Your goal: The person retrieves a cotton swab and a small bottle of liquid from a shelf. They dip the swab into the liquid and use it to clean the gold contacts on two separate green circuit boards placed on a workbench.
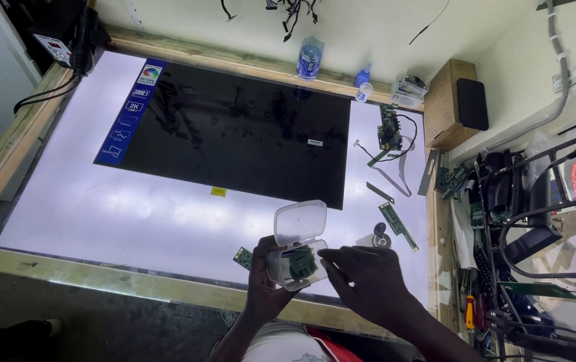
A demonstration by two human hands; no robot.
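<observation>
At the far left, a dark device with a small display sits at the corner of the wood-framed bench, half lost in shadow, its cable trailing down the frame. The bench top is a glowing white surface, and on it lies a large black panel with a blue strip along its left edge; its long axis runs left to right, tilted slightly down toward the right. A small green board lies on the light just beside the left hand, partly hidden by it.

The left hand holds a small clear plastic box from below and the side, fingers clamped on it, above the near edge of the bench. The box's hinged lid stands open, pointing up and away from the person; inside are small green parts, too crowded to tell apart. The right hand is at the box's right side, fingertips together at its rim; whether they pinch anything is hidden.

Further right lie a narrow green strip board, a circuit board with wires, a blue bottle and a cardboard box. The clutter of boards and black frames at the far right is cut off and hard to sort out.
</observation>
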